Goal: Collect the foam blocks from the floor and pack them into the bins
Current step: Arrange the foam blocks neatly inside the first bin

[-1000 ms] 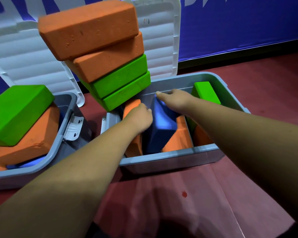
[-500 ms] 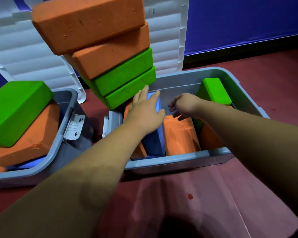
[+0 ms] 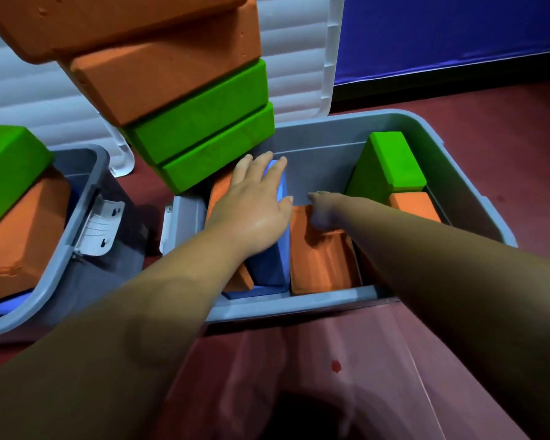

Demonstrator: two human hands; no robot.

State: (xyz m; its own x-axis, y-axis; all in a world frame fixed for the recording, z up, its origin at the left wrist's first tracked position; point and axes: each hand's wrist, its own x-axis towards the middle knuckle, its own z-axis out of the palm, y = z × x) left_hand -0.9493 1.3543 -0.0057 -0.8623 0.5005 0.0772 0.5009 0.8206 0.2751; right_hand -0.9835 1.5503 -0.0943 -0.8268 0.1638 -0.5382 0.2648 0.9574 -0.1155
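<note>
A grey bin (image 3: 302, 304) in front of me holds foam blocks on edge. My left hand (image 3: 254, 198) lies flat with straight fingers on an upright blue block (image 3: 272, 265), pressing it between two orange blocks (image 3: 318, 262). My right hand (image 3: 323, 209) reaches down into the bin onto the orange block to the right of the blue one; its fingers are hidden. A green block (image 3: 389, 160) and another orange block (image 3: 413, 204) stand at the bin's right end. A tilted stack of two orange and two green blocks (image 3: 185, 100) leans over the bin's left corner.
A second grey bin (image 3: 77, 198) at the left holds green, orange and blue blocks. Both white lids (image 3: 299, 52) stand open behind the bins. Dark red floor (image 3: 489, 128) runs right to a blue wall banner.
My left hand opened flat and slid onto the blue block, which now stands upright. My right hand let go of the blue block and dropped onto the orange block beside it.
</note>
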